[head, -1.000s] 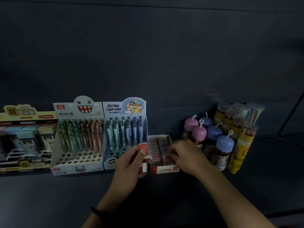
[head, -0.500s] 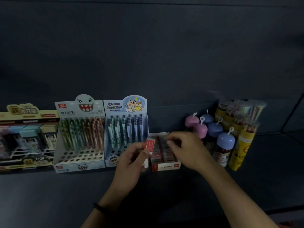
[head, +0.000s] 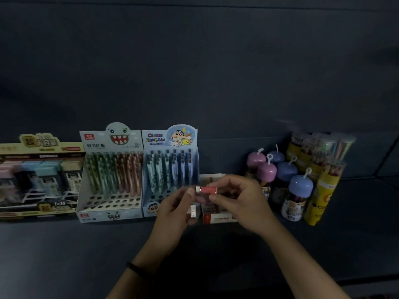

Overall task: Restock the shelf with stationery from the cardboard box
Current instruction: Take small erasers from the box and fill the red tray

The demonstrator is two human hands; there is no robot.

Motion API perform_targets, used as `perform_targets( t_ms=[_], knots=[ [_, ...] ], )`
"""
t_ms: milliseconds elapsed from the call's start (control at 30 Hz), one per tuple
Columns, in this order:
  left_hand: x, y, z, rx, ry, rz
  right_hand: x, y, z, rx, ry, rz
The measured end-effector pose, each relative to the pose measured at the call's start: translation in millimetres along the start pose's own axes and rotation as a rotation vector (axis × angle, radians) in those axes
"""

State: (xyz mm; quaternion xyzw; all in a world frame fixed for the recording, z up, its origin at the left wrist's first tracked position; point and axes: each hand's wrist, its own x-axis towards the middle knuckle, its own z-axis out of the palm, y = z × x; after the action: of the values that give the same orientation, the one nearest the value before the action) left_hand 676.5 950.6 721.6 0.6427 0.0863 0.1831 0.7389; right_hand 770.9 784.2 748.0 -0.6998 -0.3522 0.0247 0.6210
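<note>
**Two hands share a red eraser above its display box**

A small red-wrapped rectangular eraser (head: 206, 189) is pinched at both ends, the left hand (head: 172, 209) gripping its left end between thumb and fingers, the right hand (head: 241, 203) clasping its right end. The left hand also clutches a second small white-ended eraser (head: 192, 211) lower in its palm, and a dark band (head: 135, 269) circles that wrist. The held eraser hovers just above the low red-and-white cardboard eraser box (head: 218, 216), which sits on the dark shelf surface (head: 64, 251), partly hidden by both hands. Touching the eraser box on its left stands a pale blue cartoon-printed pen display box (head: 170, 169); further left of it are a shark-faced white pen display box (head: 110, 175) and a cream-coloured carton of boxed items (head: 36, 178). Right of the eraser box cluster pink- and purple-capped round jars (head: 280, 175), with yellow tubes of pencils (head: 319, 169) beyond them.
</note>
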Motion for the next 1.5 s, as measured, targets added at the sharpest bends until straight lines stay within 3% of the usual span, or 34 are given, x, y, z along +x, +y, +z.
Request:
perform_targets(
  t_ms=[100,300,400,533,733,967,1233,1367,1500],
  knots=[
    [1.3,-0.4,0.3,-0.063,-0.007,-0.003,-1.3,3.2,0.4,-0.012,-0.044,-0.026],
    [5.4,-6.9,-5.0,0.066,0.008,0.060,-2.9,6.1,-2.1,-0.113,-0.023,-0.080],
    [4.6,-5.5,-2.6,0.159,0.115,0.126,0.6,8.4,-8.8,-0.238,0.072,-0.122],
    [3.6,1.4,-10.1,0.104,0.282,0.134,5.4,14.4,-25.2,-0.443,0.081,0.001],
    [-1.4,3.2,-5.7,0.096,0.112,0.145,13.2,11.3,-9.5,-0.676,-0.168,0.047],
    [0.8,-2.6,-4.5,-0.171,0.050,0.077,22.0,18.6,2.2,-0.820,-0.237,0.107],
    [0.9,-0.3,0.7,-0.183,0.029,0.102,26.4,12.3,-6.8,-0.819,-0.313,0.138],
    [-1.2,0.6,-0.6,-0.131,-0.018,0.128,14.6,0.3,-2.1,-0.397,0.025,0.003],
    [1.7,-1.5,-1.5,-0.044,-0.005,0.170,8.8,-9.0,5.4,-0.258,-0.025,-0.006]
  ],
)
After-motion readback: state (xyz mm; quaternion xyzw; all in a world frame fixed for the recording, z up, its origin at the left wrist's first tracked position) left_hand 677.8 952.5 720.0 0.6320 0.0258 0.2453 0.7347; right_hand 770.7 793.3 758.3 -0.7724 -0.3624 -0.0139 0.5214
